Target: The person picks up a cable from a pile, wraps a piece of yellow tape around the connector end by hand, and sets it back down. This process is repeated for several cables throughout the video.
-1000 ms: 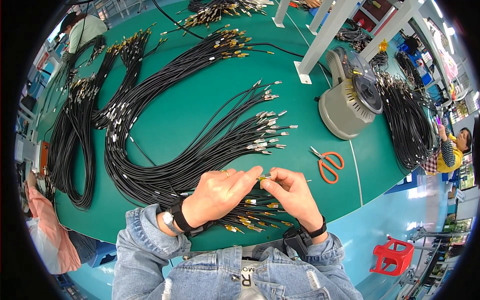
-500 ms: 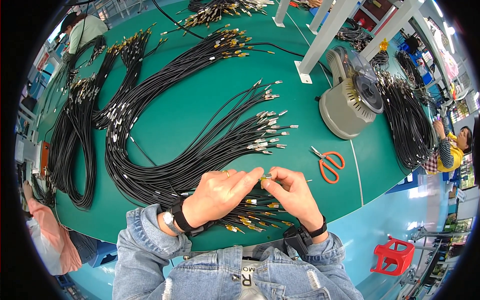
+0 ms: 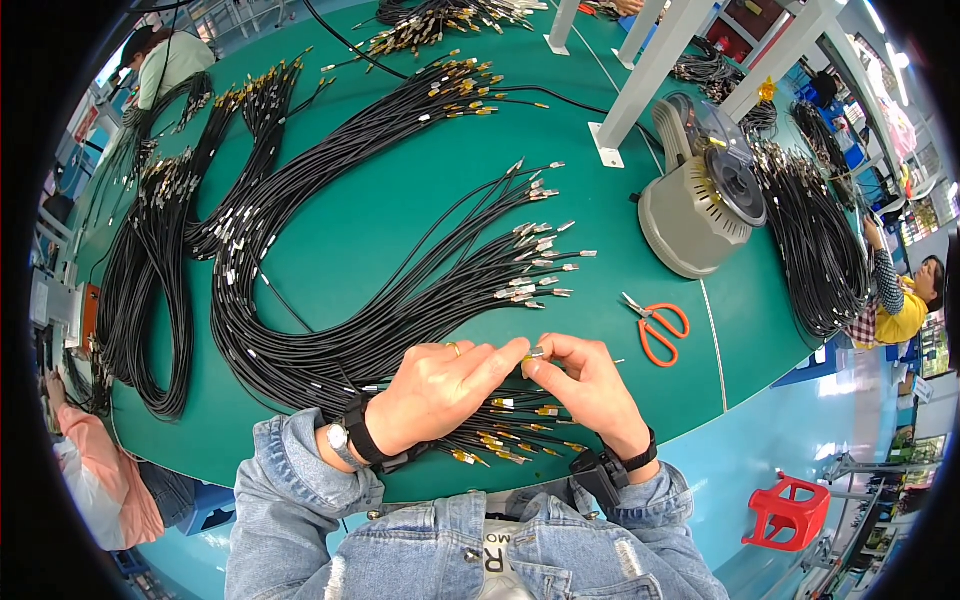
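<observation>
Both my hands meet over the near part of the green table, pinching a cable end point(image 3: 534, 354) with a metal connector and a bit of yellow on it. My left hand point(image 3: 432, 392) is closed, its thumb and forefinger at the left side of this end. From the right, my right hand point(image 3: 592, 390) grips it between thumb and fingertips. Under and beside my left hand runs a big curved bundle of black cables point(image 3: 345, 345). Its yellow-marked ends point(image 3: 500, 440) fan out below my hands, partly hidden by them. Silver-tipped ends point(image 3: 525, 285) lie beyond.
Orange-handled scissors point(image 3: 660, 335) lie right of my hands. Behind them stands a grey round tape dispenser point(image 3: 695, 225), near white metal posts point(image 3: 640, 90). More cable bundles point(image 3: 810, 240) lie at the right and left. A red stool point(image 3: 787, 510) stands on the floor. Several people are nearby.
My hands stay almost in place on the cable end, with only tiny finger shifts. At the right, another person's raised arm has moved. The person at the left edge has shifted slightly.
</observation>
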`<state>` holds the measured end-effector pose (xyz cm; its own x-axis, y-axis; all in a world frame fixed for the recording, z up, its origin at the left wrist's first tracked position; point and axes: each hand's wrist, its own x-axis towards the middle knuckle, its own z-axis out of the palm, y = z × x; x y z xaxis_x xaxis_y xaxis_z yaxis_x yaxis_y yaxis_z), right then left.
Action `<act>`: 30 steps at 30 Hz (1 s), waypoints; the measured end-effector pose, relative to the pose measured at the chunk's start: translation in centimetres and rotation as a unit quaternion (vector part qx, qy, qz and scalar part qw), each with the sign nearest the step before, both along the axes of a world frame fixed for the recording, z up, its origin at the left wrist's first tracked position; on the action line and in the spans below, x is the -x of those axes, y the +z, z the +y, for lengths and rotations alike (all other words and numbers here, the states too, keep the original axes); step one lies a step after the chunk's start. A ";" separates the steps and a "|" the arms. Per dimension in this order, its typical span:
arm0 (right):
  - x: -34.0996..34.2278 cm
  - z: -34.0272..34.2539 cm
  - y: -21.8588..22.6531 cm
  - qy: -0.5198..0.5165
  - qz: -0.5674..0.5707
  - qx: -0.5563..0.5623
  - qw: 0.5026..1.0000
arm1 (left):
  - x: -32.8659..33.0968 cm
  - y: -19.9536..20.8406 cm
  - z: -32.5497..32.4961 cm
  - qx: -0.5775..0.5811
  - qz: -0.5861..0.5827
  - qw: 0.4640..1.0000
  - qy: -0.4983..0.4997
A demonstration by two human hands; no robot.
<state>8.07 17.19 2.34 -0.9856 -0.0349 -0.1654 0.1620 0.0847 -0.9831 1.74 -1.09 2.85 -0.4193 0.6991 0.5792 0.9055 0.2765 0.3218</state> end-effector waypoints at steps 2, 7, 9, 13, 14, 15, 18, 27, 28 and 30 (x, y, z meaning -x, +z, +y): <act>0.0 0.0 0.1 0.001 -0.002 0.004 1.000 | 0.1 0.1 -0.1 0.011 0.007 1.000 -0.011; 0.1 0.7 0.3 0.041 -0.063 0.020 0.997 | 0.3 0.4 -0.3 0.043 0.026 0.998 -0.048; 0.1 0.8 0.4 0.042 -0.066 0.025 0.997 | 0.3 0.4 -0.3 0.049 0.028 0.997 -0.056; 0.1 0.7 1.1 0.044 -0.074 0.038 0.996 | 0.2 0.4 -0.3 0.049 0.030 0.997 -0.043; 0.1 0.6 1.3 0.043 -0.076 0.040 0.995 | 0.2 0.3 -0.2 0.041 0.028 0.998 -0.038; 0.1 0.5 1.4 0.042 -0.079 0.042 0.995 | 0.2 0.2 -0.2 0.033 0.026 0.999 -0.033; 0.0 0.2 0.9 0.023 -0.045 0.042 0.998 | 0.0 0.0 -0.2 0.023 0.022 0.999 -0.023; -1.0 -0.7 1.8 -0.022 -0.062 0.078 0.995 | -0.1 0.1 0.2 -0.012 0.001 1.000 -0.001; -1.1 -0.8 1.6 -0.022 -0.061 0.078 0.995 | -0.1 0.2 0.2 -0.015 -0.005 1.000 0.000; -1.2 -0.9 1.1 -0.027 -0.058 0.093 0.994 | -0.2 0.1 0.3 -0.020 -0.015 1.000 0.000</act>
